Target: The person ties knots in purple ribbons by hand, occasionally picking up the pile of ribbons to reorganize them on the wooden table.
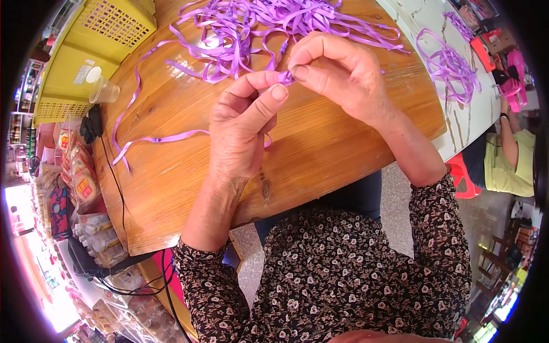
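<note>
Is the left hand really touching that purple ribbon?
Touching: the head view shows the left hand holding the purple ribbon right at its fingertips.

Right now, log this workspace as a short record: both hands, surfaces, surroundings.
Left hand: pinching a purple ribbon
Right hand: pinching at the same spot
Table: brown wood
Far side: tangled ribbon pile
Left side: yellow crate, clear cup
Right side: white surface holding another ribbon bundle
</note>
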The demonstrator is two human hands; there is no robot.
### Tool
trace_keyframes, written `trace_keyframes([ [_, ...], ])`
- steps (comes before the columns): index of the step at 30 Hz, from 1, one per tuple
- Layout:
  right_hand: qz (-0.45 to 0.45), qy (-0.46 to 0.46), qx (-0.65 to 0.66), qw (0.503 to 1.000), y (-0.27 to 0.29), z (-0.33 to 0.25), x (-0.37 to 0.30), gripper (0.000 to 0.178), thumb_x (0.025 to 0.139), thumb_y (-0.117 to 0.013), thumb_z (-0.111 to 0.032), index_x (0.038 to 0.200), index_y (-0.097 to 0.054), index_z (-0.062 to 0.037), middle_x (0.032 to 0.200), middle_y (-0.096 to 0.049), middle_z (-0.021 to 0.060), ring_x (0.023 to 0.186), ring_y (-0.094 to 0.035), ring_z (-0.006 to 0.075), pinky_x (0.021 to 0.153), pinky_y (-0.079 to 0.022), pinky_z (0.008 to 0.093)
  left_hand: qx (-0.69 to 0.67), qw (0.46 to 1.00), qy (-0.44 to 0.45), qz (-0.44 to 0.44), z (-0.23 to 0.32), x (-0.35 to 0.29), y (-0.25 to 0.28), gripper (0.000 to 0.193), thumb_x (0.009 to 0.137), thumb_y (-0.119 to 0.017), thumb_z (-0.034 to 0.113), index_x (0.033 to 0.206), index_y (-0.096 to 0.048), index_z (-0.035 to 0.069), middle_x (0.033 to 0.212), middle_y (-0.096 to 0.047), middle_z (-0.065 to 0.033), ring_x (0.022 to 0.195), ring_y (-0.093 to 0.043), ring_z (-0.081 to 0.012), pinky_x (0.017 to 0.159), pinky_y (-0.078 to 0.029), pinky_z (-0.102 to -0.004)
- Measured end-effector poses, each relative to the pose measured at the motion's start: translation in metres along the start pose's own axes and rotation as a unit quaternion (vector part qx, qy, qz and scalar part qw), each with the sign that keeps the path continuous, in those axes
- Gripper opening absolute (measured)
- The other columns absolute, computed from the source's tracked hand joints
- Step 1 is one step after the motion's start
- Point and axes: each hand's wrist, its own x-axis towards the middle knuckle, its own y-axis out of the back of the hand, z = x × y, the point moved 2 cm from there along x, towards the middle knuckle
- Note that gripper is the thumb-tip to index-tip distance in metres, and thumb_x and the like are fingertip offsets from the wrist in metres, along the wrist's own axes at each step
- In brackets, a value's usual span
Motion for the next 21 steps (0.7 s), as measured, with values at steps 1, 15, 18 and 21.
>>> trace_keyframes([
  [1, 0.002, -0.043, 0.044, 0.998, 0.0001, 0.0019, -0.0006, 0.007, 0.083, -0.057, 0.003, 0.089, -0.056, 0.0021, 0.088, -0.057, 0.0050, 0.085, -0.053, 0.0104, 0.076, -0.043, 0.0234, 0.000, 1.000, 0.000, 0.000, 0.0000, 0.0001, 0.0002, 0.015, 0.080, -0.064, 0.003, 0.095, -0.061, 0.004, 0.070, -0.051, 0.0069, 0.051, -0.031, -0.0002, 0.043, -0.020, -0.0169],
  [15, -0.009, -0.056, 0.082, 0.995, -0.0002, 0.0026, -0.0002, 0.007, 0.084, -0.056, 0.001, 0.091, -0.057, 0.0004, 0.091, -0.055, 0.0032, 0.087, -0.052, 0.0093, 0.078, -0.043, 0.0222, 0.038, 0.998, -0.018, 0.045, 0.0052, -0.0038, -0.0013, 0.008, 0.079, -0.067, 0.006, 0.086, -0.065, 0.004, 0.064, -0.053, 0.0062, 0.049, -0.036, -0.0003, 0.042, -0.023, -0.0161],
  [18, -0.018, -0.028, 0.042, 0.999, 0.0010, 0.0000, 0.0005, 0.007, 0.085, -0.056, 0.001, 0.091, -0.057, 0.0007, 0.091, -0.055, 0.0036, 0.087, -0.052, 0.0098, 0.077, -0.043, 0.0222, 0.056, 0.996, -0.023, 0.068, 0.0067, -0.0059, -0.0039, 0.009, 0.078, -0.069, 0.008, 0.084, -0.066, 0.004, 0.062, -0.052, 0.0067, 0.049, -0.037, 0.0000, 0.042, -0.023, -0.0161],
  [21, -0.020, -0.013, 0.030, 0.999, 0.0018, -0.0012, 0.0008, 0.008, 0.084, -0.056, 0.002, 0.092, -0.057, 0.0009, 0.091, -0.055, 0.0040, 0.087, -0.052, 0.0103, 0.078, -0.043, 0.0224, 0.057, 0.995, -0.025, 0.076, 0.0063, -0.0067, -0.0050, 0.009, 0.077, -0.070, 0.010, 0.085, -0.067, 0.005, 0.062, -0.053, 0.0070, 0.049, -0.036, 0.0004, 0.042, -0.023, -0.0163],
])
